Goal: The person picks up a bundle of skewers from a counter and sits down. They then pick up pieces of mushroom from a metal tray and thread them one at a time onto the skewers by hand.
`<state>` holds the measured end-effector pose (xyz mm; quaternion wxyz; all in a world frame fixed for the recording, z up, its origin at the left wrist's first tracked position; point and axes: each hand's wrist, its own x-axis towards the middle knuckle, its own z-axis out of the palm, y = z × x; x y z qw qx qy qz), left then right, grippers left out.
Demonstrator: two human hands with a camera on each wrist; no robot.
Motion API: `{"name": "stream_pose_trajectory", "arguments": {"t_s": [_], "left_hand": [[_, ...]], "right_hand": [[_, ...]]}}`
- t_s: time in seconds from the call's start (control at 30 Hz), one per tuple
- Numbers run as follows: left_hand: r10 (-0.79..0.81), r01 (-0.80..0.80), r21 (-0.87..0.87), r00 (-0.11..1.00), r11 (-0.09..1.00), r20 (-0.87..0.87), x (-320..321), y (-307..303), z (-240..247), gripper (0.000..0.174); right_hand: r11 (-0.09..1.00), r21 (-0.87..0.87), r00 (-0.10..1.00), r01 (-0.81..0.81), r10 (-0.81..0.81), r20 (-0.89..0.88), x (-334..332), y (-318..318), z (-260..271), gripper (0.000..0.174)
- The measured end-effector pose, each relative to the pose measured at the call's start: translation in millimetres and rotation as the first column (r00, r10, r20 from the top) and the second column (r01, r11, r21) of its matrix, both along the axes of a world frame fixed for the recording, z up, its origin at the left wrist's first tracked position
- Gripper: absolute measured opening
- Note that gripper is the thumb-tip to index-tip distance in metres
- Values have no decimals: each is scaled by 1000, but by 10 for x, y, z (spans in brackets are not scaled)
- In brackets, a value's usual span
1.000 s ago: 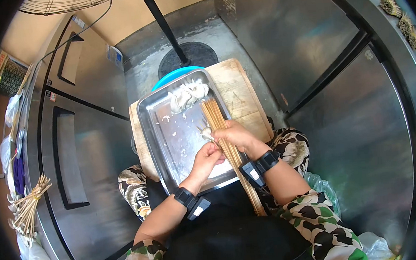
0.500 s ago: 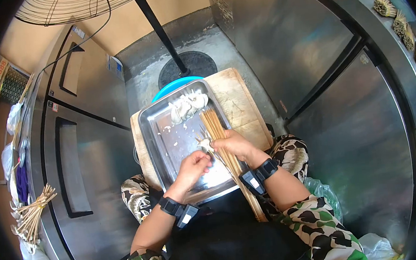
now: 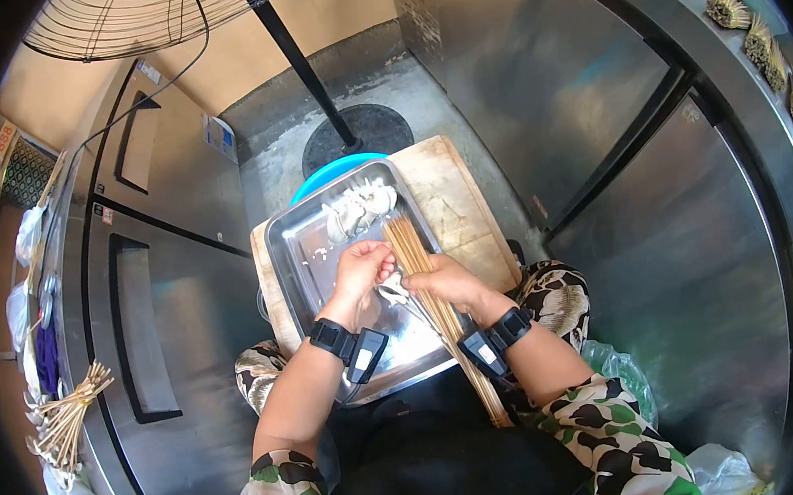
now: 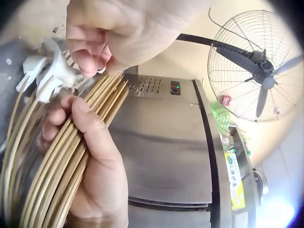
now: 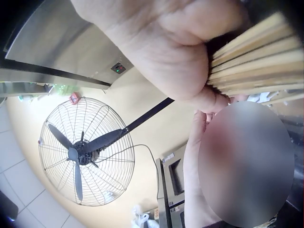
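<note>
My right hand (image 3: pixel 449 282) grips a thick bundle of bamboo skewers (image 3: pixel 405 239), thumb lying along it in the left wrist view. Beside the bundle, the same hand holds several skewers tipped with soft white food pieces (image 4: pixel 57 71). My left hand (image 3: pixel 362 265) is at the bundle's upper end, fingers curled, with thumb and fingertip pinching at a skewer tip. Below both hands lies a metal tray (image 3: pixel 295 256), a pile of white food pieces (image 3: pixel 360 205) at its far end. The bundle's lower end reaches over the tray's near edge toward my lap.
The tray rests on a wooden board (image 3: pixel 458 190), with a blue basin (image 3: pixel 337 166) behind it. A fan stand (image 3: pixel 316 85) rises beyond. Steel cabinets (image 3: pixel 615 153) flank both sides. Tied stick bundles (image 3: pixel 76 407) lie at the left, others on the right counter.
My left hand left the white piece beside the bundle, drew back leftward, then moved up to the skewer tips. My right hand keeps its grip on the bundle.
</note>
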<state>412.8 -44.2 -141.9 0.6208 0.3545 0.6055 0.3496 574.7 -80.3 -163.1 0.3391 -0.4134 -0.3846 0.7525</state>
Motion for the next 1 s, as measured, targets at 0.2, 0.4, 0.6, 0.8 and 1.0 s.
{"name": "stream_pose_trajectory", "arguments": {"t_s": [0.2, 0.4, 0.6, 0.8, 1.0], "left_hand": [[2, -1, 26, 1000, 1000, -19, -69, -27, 86, 10], [-24, 23, 25, 999, 999, 29, -105, -49, 83, 9], [-39, 38, 13, 997, 999, 63, -191, 35, 81, 9], [236, -161, 256, 924, 953, -300, -779, 539, -395, 9], [144, 244, 379, 642, 893, -753, -889, 779, -451, 21]], "right_hand": [[996, -94, 1000, 7, -9, -22, 9, -7, 59, 11], [995, -102, 1000, 1, -2, -18, 33, -17, 165, 7], [993, -117, 998, -7, 0, -57, 31, 5, 35, 6], [991, -131, 1000, 1, -4, -25, 22, 11, 57, 6], [992, -122, 999, 12, -16, -35, -5, 26, -47, 6]]}}
